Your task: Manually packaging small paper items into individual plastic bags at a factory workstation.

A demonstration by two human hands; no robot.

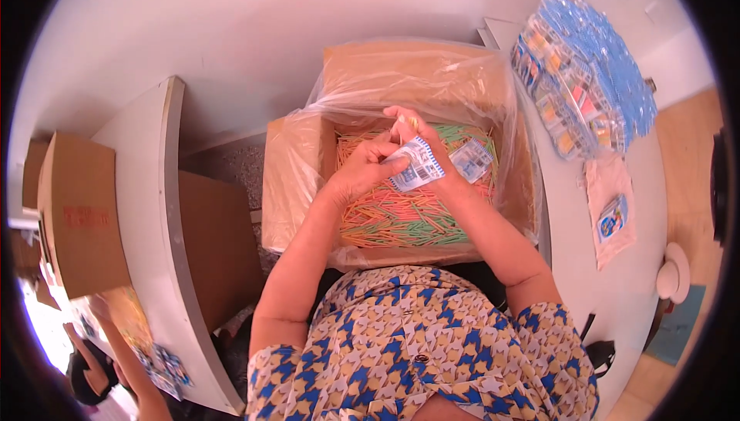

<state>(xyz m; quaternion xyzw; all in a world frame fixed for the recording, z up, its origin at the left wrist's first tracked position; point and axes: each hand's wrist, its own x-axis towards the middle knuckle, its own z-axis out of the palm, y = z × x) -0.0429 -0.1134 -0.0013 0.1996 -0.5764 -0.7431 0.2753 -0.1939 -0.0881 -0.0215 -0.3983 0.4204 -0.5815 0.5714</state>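
My left hand (361, 175) pinches a small clear plastic packet (417, 166) with blue striped edges and a printed label, thumb on its face. Just behind the packet, my right hand (422, 131) has its fingers curled; a small yellowish spot shows by them, but what they hold is too small to tell. Both hands are above an open cardboard box (291, 182) lined with clear plastic. Many thin pink, orange and green sticks (401, 217) fill it loosely. Another packet (472, 160) lies on the sticks, beside my right wrist.
At the right, a white table (574, 213) carries a large stack of blue-edged packets (593, 74) and a pink cloth (613, 240) with packets on it. Left stands a white panel (158, 190) with brown cartons (85, 213) beyond. Another person's arm (127, 351) is at lower left.
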